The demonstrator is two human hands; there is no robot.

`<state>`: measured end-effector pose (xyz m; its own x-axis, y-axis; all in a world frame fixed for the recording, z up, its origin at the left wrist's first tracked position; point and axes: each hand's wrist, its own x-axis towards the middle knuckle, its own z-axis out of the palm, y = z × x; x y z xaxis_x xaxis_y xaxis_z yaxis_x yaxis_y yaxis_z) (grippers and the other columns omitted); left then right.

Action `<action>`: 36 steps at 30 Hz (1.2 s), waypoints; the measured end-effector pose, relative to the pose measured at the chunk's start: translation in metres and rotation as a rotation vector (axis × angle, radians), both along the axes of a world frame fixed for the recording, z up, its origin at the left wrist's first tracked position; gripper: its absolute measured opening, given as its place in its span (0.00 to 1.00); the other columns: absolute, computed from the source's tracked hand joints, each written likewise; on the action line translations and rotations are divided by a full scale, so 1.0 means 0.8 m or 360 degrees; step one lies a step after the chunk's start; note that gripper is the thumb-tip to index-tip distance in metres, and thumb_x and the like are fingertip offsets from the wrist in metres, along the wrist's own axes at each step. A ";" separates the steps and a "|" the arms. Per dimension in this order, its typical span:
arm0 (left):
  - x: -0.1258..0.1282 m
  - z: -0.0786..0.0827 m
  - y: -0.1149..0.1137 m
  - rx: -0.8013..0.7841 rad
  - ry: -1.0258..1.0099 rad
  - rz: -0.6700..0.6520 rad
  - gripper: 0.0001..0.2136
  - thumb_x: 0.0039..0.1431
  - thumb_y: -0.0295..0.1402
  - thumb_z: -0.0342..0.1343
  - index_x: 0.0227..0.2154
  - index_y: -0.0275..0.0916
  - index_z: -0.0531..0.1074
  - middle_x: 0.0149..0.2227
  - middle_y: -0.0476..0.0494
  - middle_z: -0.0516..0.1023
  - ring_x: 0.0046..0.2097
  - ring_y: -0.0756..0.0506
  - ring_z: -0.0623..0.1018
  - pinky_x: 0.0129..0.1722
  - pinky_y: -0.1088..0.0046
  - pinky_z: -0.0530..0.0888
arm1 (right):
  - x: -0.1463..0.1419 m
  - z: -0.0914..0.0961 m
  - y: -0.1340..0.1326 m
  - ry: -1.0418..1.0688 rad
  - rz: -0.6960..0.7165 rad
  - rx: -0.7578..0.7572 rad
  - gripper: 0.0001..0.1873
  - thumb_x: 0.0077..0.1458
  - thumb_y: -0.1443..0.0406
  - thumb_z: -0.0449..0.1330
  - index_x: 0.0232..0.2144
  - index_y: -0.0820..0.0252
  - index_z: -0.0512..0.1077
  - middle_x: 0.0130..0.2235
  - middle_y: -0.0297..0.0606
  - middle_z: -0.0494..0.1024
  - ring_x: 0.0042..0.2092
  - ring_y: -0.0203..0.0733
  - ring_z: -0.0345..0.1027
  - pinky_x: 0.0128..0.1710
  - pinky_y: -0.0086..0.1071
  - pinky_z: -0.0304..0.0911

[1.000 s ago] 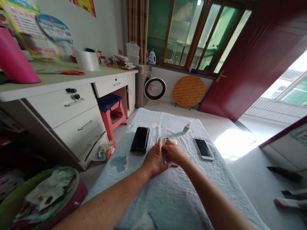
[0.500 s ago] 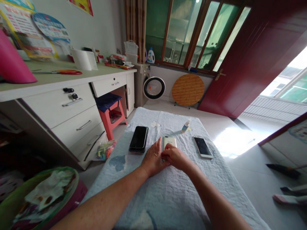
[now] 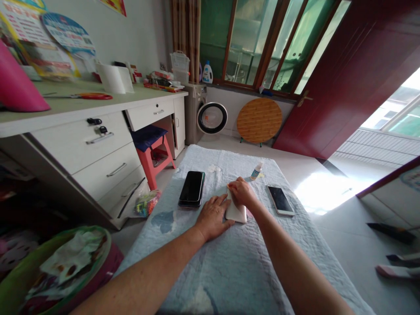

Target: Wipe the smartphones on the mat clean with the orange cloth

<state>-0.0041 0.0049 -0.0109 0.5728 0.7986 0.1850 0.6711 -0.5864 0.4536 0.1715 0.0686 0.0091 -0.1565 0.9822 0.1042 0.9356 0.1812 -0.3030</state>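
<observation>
A pale phone [image 3: 236,214] lies back side up on the light blue cloth [image 3: 210,258], its upper part covered by my right hand. My left hand [image 3: 212,216] rests flat against the phone's left edge, fingers stretched out and thumb along its lower corner. Over the phone's top end, my right hand [image 3: 242,191] has its fingers curled and pressed down; whatever they may pinch is hidden. To the left is a black phone [image 3: 192,188], seemingly on top of another dark item. A white phone with a dark screen [image 3: 281,200] lies to the right. A small spray bottle [image 3: 256,171] stands behind my right hand.
A white desk with drawers [image 3: 98,142] runs along the left, a pink stool [image 3: 155,159] under it. A waste bin [image 3: 110,258] stands at lower left. Farther back are a washing machine with its door open [image 3: 212,118] and a round wooden tabletop [image 3: 259,120].
My right hand has moved from the phone's lower end up to its top end, uncovering the lower part. My left hand has flattened beside the phone. The view has shifted slightly.
</observation>
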 end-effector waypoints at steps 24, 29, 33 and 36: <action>0.003 -0.019 0.007 0.0055 -0.0186 0.0079 0.49 0.50 0.45 0.62 0.65 0.39 0.35 0.55 0.35 0.69 0.55 0.35 0.69 0.53 0.58 0.67 | -0.014 0.003 -0.081 0.0145 0.0179 0.0006 0.13 0.61 0.67 0.52 0.36 0.56 0.77 0.35 0.35 0.70 0.35 0.33 0.66 0.37 0.25 0.58; 0.003 -0.017 0.010 0.0074 -0.0200 0.0025 0.48 0.50 0.46 0.62 0.66 0.41 0.37 0.58 0.36 0.66 0.58 0.35 0.67 0.54 0.57 0.65 | -0.015 0.005 -0.094 0.0185 0.0325 -0.0078 0.12 0.61 0.67 0.53 0.35 0.56 0.78 0.36 0.35 0.70 0.35 0.33 0.66 0.37 0.25 0.58; 0.004 -0.012 0.011 -0.0020 -0.0190 -0.0006 0.50 0.49 0.42 0.63 0.66 0.43 0.33 0.58 0.40 0.68 0.59 0.35 0.65 0.56 0.57 0.63 | -0.020 0.010 -0.085 0.0005 0.0374 -0.0097 0.11 0.60 0.64 0.55 0.37 0.56 0.77 0.36 0.36 0.69 0.33 0.33 0.63 0.35 0.25 0.56; 0.003 -0.010 0.013 -0.0084 -0.0199 0.0072 0.53 0.47 0.43 0.65 0.66 0.40 0.32 0.58 0.36 0.68 0.58 0.35 0.67 0.56 0.59 0.64 | -0.024 0.012 -0.074 -0.0180 0.0357 -0.0058 0.11 0.58 0.63 0.56 0.41 0.55 0.76 0.37 0.37 0.69 0.32 0.34 0.61 0.32 0.26 0.55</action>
<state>-0.0014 0.0150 -0.0191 0.5109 0.8337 0.2095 0.6329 -0.5297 0.5647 0.1521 0.0097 0.0190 -0.3794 0.9244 0.0388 0.9016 0.3788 -0.2091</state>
